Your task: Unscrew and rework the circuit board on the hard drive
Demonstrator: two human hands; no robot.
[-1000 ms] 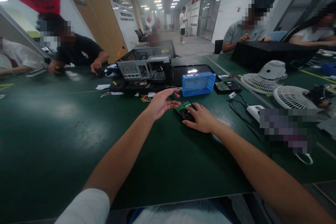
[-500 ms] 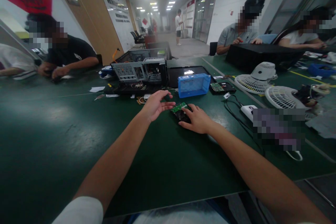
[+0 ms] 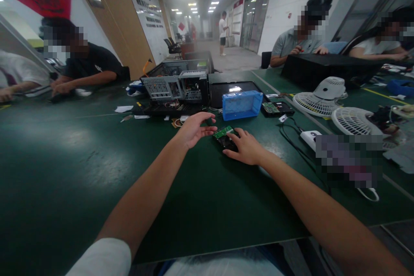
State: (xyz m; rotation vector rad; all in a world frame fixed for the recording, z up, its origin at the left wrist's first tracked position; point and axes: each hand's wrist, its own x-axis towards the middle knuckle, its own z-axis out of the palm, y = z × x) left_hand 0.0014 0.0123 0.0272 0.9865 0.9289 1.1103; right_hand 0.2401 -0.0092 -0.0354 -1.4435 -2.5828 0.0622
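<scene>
Right hand (image 3: pixel 246 147) — fingers spread over a black drive unit (image 3: pixel 223 140), thumb by its near edge; whether it clamps, cannot tell. Left hand (image 3: pixel 195 131) — palm inward, thumb and fingers parted, nothing between, fingertips just beside the unit. Unit: flat on green table (image 3: pixel 194 207), circuit-board end away from the person, long axis partly hidden. Both forearms reach forward, converging.
</scene>
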